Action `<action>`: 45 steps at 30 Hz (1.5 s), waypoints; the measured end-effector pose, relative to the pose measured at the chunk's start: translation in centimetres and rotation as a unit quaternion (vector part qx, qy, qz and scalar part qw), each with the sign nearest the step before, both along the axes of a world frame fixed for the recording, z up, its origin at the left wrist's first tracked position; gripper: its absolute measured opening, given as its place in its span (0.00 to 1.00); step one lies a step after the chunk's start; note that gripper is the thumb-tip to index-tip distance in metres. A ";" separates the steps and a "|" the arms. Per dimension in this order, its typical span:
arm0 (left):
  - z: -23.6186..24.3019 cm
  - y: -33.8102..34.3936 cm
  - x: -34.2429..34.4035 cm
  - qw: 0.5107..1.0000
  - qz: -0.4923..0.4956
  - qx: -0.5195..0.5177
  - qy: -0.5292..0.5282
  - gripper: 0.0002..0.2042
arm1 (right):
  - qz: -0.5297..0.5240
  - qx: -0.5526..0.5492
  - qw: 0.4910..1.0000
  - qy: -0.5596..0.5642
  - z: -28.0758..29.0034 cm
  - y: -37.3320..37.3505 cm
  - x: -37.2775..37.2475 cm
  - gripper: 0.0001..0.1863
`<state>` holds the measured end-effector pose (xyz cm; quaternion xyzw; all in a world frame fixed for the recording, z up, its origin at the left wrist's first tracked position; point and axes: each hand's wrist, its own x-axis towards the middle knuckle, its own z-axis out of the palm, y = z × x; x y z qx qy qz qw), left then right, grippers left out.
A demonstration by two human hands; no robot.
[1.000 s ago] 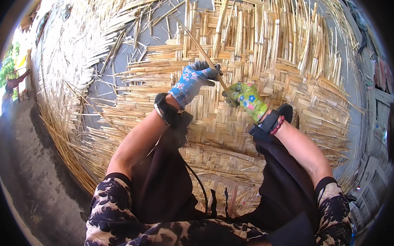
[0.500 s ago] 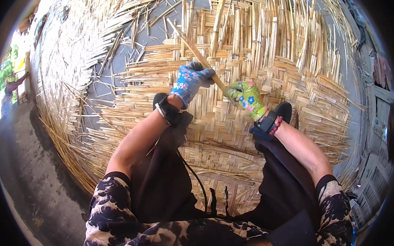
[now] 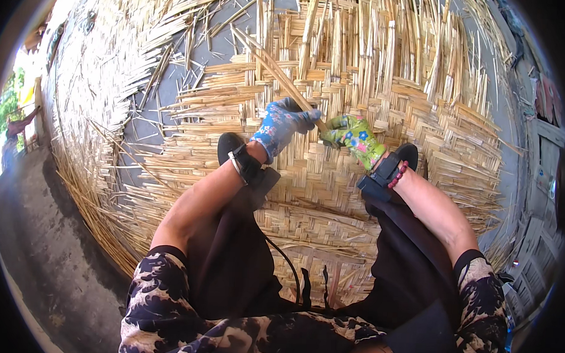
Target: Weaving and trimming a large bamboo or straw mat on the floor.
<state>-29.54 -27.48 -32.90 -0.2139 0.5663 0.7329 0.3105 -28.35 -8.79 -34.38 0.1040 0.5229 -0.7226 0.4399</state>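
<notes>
My left hand [image 3: 280,126], in a blue floral glove, is closed around a long, flat tan reed strip [image 3: 277,72]. The strip slants from the far left down toward my right hand [image 3: 358,140], which wears a green floral glove and pinches the near end. Toward its far end the strip looks parted into two narrow lengths. Both hands are close together over a woven reed mat [image 3: 320,178], with the strip raised above the weave at an angle I cannot judge exactly. Fingertips of both hands are partly hidden by the gloves' backs.
My shoes and dark-trousered legs [image 3: 236,256] rest on the mat. Loose reeds stick out along its far and left edges, over grey ground [image 3: 149,119]. Another pale woven stretch [image 3: 100,58] lies at the left. Weathered wooden boards [image 3: 547,161] stand at the right.
My left hand has slid right and slightly nearer along the strip, closer to my right hand. The strip's far end now shows two parted lengths and has shifted a little left.
</notes>
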 end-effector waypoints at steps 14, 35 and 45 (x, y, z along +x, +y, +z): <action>-0.2 0.0 -0.4 0.997 0.060 -0.011 0.041 0.10 | -0.092 -0.143 0.966 -0.197 -2.2 -0.2 -0.6 0.12; -0.2 -1.8 -1.8 0.980 0.194 0.034 0.017 0.07 | -0.050 -0.186 0.975 -0.107 -3.5 1.1 2.6 0.14; 0.9 0.5 -0.9 0.999 0.030 0.035 0.020 0.08 | -0.063 -0.110 0.974 -0.187 0.8 0.9 1.2 0.12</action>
